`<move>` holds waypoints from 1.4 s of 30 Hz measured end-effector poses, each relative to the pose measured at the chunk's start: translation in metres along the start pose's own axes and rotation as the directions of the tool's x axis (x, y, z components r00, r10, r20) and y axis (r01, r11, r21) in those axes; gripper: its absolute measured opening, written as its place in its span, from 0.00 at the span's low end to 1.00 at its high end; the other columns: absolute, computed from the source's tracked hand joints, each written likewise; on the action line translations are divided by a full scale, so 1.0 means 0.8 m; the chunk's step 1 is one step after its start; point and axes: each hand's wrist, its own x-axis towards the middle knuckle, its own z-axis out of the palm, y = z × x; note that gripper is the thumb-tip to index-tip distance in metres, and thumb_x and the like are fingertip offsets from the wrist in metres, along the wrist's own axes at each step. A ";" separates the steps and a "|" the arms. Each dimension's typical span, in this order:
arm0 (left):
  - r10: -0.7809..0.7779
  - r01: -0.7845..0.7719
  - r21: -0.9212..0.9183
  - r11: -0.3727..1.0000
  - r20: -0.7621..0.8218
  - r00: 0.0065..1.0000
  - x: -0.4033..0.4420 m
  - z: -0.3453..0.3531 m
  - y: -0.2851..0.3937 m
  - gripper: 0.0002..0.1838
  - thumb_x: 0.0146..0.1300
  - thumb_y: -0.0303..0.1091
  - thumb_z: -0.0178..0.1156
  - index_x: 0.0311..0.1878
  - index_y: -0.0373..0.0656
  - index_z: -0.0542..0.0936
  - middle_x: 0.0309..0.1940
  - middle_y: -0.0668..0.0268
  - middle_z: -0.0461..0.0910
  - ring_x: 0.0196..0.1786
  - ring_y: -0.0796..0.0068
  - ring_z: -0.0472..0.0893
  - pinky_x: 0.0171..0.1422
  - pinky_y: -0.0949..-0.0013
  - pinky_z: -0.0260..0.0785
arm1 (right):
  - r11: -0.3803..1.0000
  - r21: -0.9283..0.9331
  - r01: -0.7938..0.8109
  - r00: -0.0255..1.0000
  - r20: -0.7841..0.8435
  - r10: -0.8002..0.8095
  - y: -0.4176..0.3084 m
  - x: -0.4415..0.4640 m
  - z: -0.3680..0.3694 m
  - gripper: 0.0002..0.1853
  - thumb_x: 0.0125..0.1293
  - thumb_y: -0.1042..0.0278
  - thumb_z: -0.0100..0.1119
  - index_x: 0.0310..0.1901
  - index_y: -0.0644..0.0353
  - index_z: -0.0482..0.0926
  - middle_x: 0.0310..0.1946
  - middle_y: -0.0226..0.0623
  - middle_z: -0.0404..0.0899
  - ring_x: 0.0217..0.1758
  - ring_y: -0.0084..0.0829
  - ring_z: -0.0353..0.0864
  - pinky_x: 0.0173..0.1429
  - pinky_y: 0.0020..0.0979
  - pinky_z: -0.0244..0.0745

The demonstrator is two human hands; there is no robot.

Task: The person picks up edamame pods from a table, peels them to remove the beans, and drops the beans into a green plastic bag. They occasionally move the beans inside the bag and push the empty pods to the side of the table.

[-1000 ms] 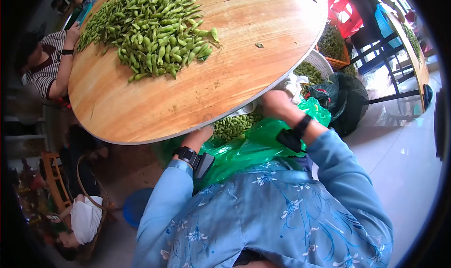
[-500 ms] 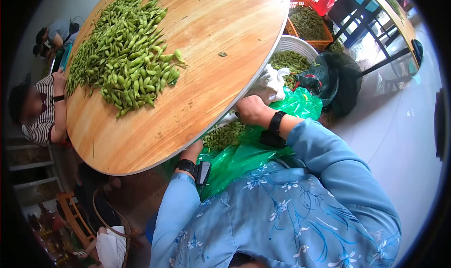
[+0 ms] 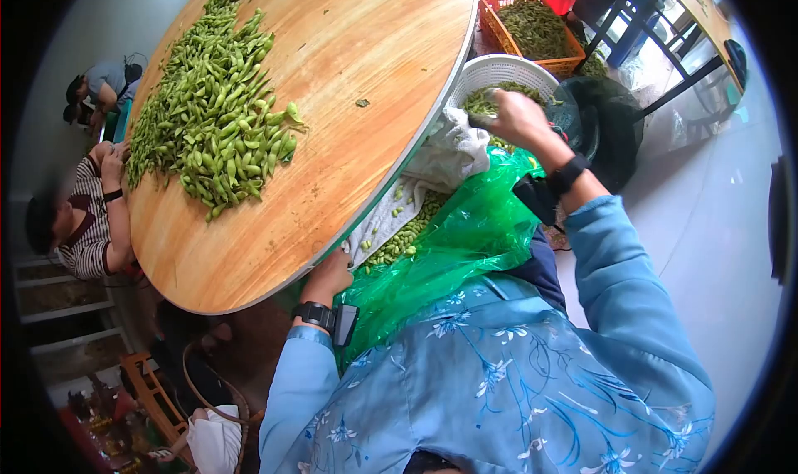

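My right hand (image 3: 522, 123) is over the white perforated basket (image 3: 482, 68) of green pods, its fingers curled; whatever is in them is blurred. Close to the round table's front edge, my left hand (image 3: 331, 276) is closed with its fingertips partly hidden, beside the white cloth (image 3: 449, 154). Shelled green beans (image 3: 407, 240) lie on the cloth and by the green plastic sheet (image 3: 465, 233) over my lap. A big heap of green soybean pods (image 3: 220, 133) covers the left side of the wooden table (image 3: 349, 158).
Behind the basket stands an orange crate (image 3: 490, 27) holding more pods. A dark mesh bag (image 3: 615, 133) is to its right. Across the table sits a person in a striped shirt (image 3: 96, 225); another person (image 3: 104, 79) bends farther back. A wooden chair (image 3: 154, 395) stands lower left.
My right hand has gone from the table edge out to the right, over the basket. The cloth and beans are more exposed. My left hand has shifted slightly left and down.
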 end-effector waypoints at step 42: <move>-0.010 0.077 -0.328 0.941 0.202 0.979 -0.022 -0.012 0.007 0.14 0.44 0.25 0.51 0.39 0.38 0.73 0.43 0.49 0.71 0.49 0.51 0.69 0.50 0.54 0.62 | 0.940 -0.334 0.062 0.995 0.090 -0.034 -0.013 -0.008 -0.034 0.13 0.48 0.59 0.60 0.35 0.56 0.77 0.28 0.45 0.77 0.33 0.44 0.76 0.38 0.40 0.71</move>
